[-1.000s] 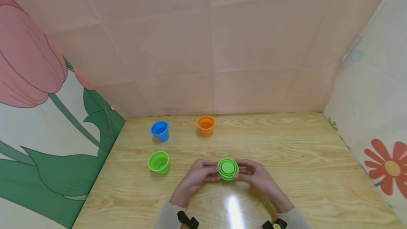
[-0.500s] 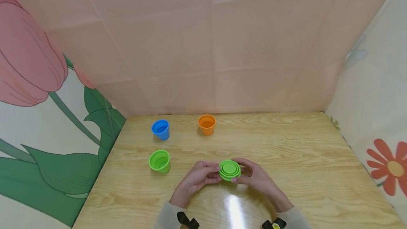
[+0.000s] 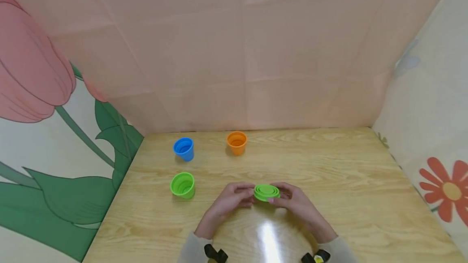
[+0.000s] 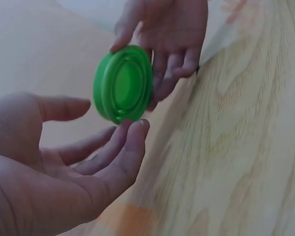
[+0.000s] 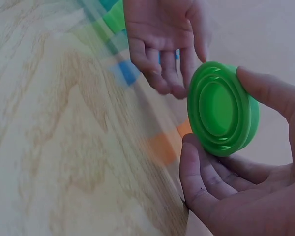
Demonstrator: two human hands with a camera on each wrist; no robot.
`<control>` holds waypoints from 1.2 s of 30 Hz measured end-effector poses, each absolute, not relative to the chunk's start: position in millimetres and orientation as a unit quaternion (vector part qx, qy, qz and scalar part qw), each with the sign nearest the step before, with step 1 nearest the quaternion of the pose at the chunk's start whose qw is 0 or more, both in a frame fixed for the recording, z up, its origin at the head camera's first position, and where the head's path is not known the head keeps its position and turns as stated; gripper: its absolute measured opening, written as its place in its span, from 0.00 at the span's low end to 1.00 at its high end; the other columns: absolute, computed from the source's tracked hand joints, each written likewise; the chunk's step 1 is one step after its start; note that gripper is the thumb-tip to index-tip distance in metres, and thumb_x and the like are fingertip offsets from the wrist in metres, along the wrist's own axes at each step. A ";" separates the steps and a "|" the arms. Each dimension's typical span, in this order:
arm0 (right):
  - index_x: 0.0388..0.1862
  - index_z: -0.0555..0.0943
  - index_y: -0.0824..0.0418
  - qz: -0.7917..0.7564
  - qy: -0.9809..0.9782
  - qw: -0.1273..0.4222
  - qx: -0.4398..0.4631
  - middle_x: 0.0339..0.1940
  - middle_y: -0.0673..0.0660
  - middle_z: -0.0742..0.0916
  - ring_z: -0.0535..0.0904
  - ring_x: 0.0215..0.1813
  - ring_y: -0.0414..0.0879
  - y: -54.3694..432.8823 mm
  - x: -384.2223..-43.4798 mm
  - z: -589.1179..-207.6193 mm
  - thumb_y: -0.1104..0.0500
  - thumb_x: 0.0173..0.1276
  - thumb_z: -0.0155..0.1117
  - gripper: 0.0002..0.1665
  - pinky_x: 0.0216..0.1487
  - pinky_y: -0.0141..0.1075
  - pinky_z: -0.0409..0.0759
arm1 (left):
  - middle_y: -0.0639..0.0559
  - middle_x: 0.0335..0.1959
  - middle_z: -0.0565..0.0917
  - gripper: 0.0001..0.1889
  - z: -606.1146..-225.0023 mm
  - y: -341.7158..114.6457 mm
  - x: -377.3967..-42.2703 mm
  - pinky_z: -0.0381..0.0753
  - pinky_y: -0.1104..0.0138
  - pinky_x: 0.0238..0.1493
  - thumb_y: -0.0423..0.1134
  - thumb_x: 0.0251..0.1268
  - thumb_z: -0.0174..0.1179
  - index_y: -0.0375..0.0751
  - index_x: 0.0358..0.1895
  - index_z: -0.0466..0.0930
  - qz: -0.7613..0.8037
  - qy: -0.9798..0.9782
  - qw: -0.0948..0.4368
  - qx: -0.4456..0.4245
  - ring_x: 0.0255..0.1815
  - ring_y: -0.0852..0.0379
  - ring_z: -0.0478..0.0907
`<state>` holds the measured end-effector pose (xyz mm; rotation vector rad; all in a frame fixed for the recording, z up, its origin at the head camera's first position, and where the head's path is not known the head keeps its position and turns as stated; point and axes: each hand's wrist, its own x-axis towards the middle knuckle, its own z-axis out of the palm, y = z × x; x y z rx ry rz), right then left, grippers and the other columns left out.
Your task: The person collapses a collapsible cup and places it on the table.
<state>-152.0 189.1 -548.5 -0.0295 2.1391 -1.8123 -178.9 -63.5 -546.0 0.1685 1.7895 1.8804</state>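
A collapsed green folding cup (image 3: 266, 192), flattened into nested rings, is held above the table in front of the person. My right hand (image 3: 295, 203) pinches it by the rim, thumb on one side and fingers on the other, as the right wrist view shows with the cup (image 5: 221, 108). At its left side is my left hand (image 3: 232, 201), fingers loosely bent. In the left wrist view, the left hand's fingertips (image 4: 137, 127) are at the cup's lower edge, while its thumb stands slightly apart from it.
An expanded green cup (image 3: 183, 186) stands left of the hands. Farther back are a blue cup (image 3: 184, 149) and an orange cup (image 3: 237, 143). The wooden table (image 3: 347, 173) meets a pink backdrop (image 3: 241, 52) behind and printed panels at both sides.
The collapsed cup has shifted slightly right and tilted, so its face looks flatter from the head view. My left thumb has come away from its edge; the standing cups stay put.
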 end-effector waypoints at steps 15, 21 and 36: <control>0.72 0.70 0.78 -0.695 0.686 0.213 -0.009 0.55 0.56 0.89 0.88 0.54 0.47 193.8 -154.1 -540.2 0.53 0.75 0.69 0.38 0.57 0.36 0.90 | 0.45 0.63 0.85 0.21 -541.3 -61.8 -177.0 0.89 0.70 0.56 0.36 0.72 0.68 0.39 0.66 0.81 0.590 0.770 0.152 0.189 0.61 0.46 0.86; 0.69 0.73 0.77 -0.705 0.668 0.237 -0.025 0.55 0.61 0.91 0.89 0.54 0.48 196.1 -151.1 -540.7 0.50 0.80 0.63 0.33 0.58 0.40 0.90 | 0.47 0.58 0.89 0.16 -542.7 -59.4 -174.3 0.89 0.72 0.56 0.37 0.71 0.69 0.43 0.59 0.86 0.585 0.776 0.130 0.197 0.58 0.54 0.87; 0.70 0.70 0.79 -0.704 0.669 0.234 -0.037 0.58 0.71 0.88 0.89 0.56 0.55 201.1 -150.0 -537.3 0.47 0.83 0.58 0.37 0.61 0.44 0.90 | 0.44 0.53 0.91 0.14 -538.9 -54.7 -178.7 0.91 0.71 0.52 0.41 0.71 0.70 0.42 0.54 0.89 0.589 0.782 0.118 0.166 0.53 0.51 0.90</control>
